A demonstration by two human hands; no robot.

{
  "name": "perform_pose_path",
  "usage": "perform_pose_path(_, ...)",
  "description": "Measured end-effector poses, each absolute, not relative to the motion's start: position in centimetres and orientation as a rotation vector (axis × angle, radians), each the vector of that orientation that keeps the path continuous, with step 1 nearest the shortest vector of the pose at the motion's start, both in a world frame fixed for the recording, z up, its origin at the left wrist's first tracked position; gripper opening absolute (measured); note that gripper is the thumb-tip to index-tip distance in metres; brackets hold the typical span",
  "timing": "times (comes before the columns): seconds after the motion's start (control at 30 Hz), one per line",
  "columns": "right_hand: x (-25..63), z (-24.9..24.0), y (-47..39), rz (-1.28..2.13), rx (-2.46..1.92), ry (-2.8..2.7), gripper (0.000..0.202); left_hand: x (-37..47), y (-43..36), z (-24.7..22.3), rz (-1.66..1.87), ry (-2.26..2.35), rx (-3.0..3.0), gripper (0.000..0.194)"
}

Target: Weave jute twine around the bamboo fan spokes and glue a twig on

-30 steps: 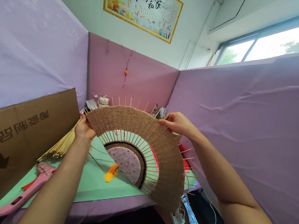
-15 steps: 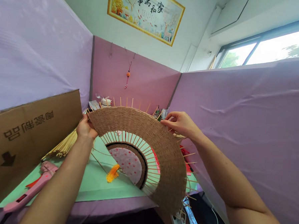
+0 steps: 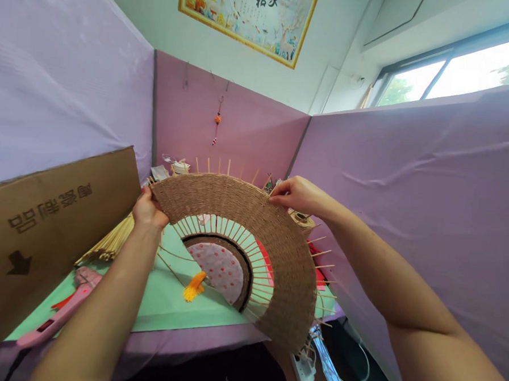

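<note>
The fan (image 3: 293,266) is held tilted over the table (image 3: 166,316), its lower right end past the front edge. The left hand (image 3: 148,209) clasps its left end; the right hand (image 3: 297,194) pinches at its upper outer rim, though whether on one of the sticks (image 3: 229,167) I cannot tell. A pink tool (image 3: 62,318) lies by the table's front left corner, beside a box (image 3: 65,226).

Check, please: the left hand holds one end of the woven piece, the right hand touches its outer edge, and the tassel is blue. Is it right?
The tassel is yellow-orange, not blue, as the head view shows. The left hand does hold one end of the woven piece, the right hand touching its outer edge.
</note>
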State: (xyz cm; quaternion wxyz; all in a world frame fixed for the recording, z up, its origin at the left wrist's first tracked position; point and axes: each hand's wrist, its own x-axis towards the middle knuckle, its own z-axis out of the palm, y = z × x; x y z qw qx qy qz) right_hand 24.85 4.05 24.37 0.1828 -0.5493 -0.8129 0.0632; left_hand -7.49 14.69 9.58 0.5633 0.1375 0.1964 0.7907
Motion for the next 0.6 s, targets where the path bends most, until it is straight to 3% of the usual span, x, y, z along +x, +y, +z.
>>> perform_pose_path(0.4, 25.9, 22.5, 5.8, 0.233, -1.541, -2.208, 0.029, -7.1, 14.8, 9.5, 2.189, 0.550, 0.268, 0.022)
perform_pose_path(0.6, 26.1, 21.8, 5.7, 0.226, -1.505, -2.178, 0.032, -6.8, 15.3, 8.4, 2.297, 0.598, 0.268, 0.024)
